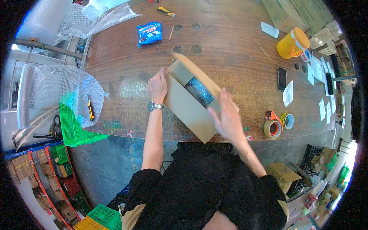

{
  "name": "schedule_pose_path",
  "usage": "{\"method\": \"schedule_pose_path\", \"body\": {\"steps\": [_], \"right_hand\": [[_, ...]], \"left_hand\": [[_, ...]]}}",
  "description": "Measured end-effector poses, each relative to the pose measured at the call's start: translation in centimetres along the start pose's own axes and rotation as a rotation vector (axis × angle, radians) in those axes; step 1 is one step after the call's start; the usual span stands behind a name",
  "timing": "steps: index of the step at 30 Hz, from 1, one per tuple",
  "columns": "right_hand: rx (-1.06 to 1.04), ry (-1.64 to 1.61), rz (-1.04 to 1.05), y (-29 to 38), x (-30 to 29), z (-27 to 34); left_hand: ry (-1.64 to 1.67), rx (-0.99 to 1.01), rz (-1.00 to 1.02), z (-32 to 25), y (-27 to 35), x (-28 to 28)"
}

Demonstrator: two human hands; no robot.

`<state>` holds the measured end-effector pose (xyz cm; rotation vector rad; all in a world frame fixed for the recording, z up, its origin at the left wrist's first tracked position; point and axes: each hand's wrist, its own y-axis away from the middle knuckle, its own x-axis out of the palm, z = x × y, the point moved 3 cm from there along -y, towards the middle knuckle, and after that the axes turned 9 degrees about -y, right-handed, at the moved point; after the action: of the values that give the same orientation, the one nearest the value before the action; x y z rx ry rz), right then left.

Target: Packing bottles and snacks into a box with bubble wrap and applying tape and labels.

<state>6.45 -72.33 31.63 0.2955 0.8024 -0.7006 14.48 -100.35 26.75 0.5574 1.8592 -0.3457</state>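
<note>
A cardboard box (pixel 187 110) stands at an angle at the near edge of the wooden table, its top partly open. Between its flaps shows a dark item in bubble wrap (pixel 200 91). My left hand (pixel 158 87), with a metal-band watch (pixel 155 106) on the wrist, grips the box's left corner. My right hand (pixel 228 116) lies against the right side and flap of the box, slightly blurred, with thumb and fingers apart. The far flap is blurred too. The underside of the box is hidden.
A tape dispenser (pixel 272 126) and a tape roll (pixel 287 121) lie to the right, below a phone (pixel 281 79). A yellow jug (pixel 292 43) stands farther back. A blue snack packet (pixel 149 33) lies beyond the box. Bubble wrap (pixel 57 92) holding a utility knife (pixel 90 108) drapes over the left edge.
</note>
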Motion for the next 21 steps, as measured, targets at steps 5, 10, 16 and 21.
{"method": "schedule_pose_path", "body": {"steps": [5, 10, 16, 21], "right_hand": [[-0.216, 0.272, -0.003, 1.1, 0.1, -0.7], [0.266, 0.116, -0.151, 1.6, -9.9, -13.8], [0.691, 0.598, 0.051, 8.7, -12.6, -25.8], [0.754, 0.468, 0.099, 7.0, -14.2, -20.2]], "left_hand": [[0.123, 0.184, -0.110, -1.5, 0.3, -0.1], [0.299, 0.187, -0.173, -1.3, 0.5, -0.4], [0.227, 0.184, -0.197, -1.2, 0.2, -1.0], [0.216, 0.138, -0.187, -1.3, 0.7, -0.7]]}}
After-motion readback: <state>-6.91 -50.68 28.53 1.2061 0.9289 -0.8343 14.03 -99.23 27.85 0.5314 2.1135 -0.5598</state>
